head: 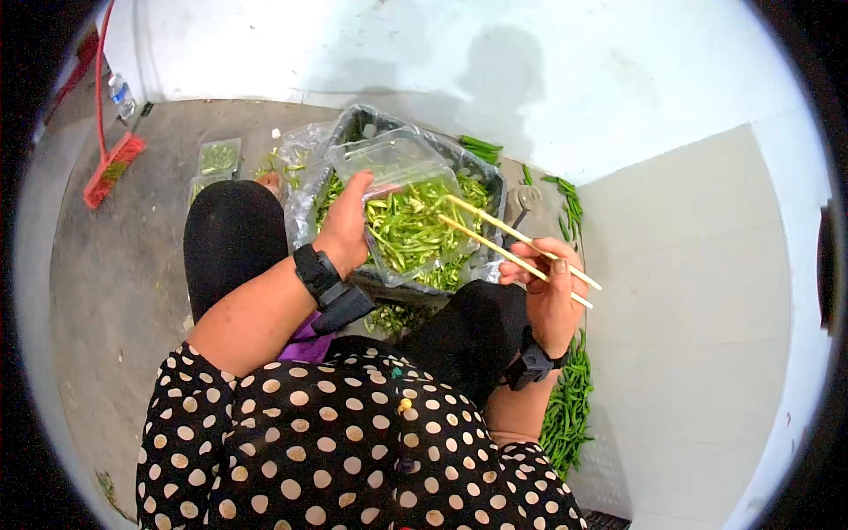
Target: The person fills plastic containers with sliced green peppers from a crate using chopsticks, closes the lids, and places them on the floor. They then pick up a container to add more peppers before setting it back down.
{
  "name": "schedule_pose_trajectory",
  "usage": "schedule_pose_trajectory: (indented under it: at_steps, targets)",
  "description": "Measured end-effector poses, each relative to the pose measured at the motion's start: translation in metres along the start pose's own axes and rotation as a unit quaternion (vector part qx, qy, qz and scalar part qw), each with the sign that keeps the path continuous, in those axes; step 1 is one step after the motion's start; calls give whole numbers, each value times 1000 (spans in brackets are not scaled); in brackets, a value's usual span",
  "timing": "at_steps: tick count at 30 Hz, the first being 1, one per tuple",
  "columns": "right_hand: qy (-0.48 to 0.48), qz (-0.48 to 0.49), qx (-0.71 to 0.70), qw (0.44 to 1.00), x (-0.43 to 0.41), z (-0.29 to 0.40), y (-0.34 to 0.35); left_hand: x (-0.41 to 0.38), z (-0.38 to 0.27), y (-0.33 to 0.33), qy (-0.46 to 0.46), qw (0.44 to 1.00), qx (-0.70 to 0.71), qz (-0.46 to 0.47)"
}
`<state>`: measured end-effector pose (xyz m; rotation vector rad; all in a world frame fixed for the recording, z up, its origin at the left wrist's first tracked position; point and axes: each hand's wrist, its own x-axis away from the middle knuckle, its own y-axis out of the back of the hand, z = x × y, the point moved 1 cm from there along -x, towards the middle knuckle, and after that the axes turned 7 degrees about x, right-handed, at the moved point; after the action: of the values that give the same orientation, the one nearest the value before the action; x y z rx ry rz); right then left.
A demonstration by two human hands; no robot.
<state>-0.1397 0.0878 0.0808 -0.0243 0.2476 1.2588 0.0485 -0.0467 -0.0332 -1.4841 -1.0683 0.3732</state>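
My left hand [346,228] grips the left side of a clear plastic clamshell box [391,268], its lid [391,156] folded back at the far side. Sliced green vegetable strips [421,228], possibly chilli or beans, lie in the box. With my right hand [553,281] I hold a pair of pale wooden chopsticks [513,248]; their tips are parted over the right part of the box. Beneath is a dark crate [501,192] lined with clear plastic film [301,199], containing more cut strips. Whether the tips touch any strip, I cannot tell.
Two lidded clear boxes [220,157] of green pieces sit on the floor beyond my left knee. A red broom [116,169] and a plastic bottle [121,96] are at far left. Whole green pods [570,404] lie along the right wall [682,298]. A white wall [424,53] rises behind the crate.
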Motion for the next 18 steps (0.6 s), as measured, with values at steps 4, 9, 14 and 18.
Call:
schedule_pose_trajectory:
  at_steps: [4,9,14,18]
  targets:
    - [17,27,13,999,2,-6,-4,0,-3,-1,35,999,-25,31]
    - [37,4,29,999,7,-4,9,7,-6,-6,90,994,-21,61]
    - [42,9,-10,999,9,1,2,8,-8,-8,98,992,-21,74]
    - [11,1,-39,999,4,-14,-2,9,-6,-10,99,991,-49,71]
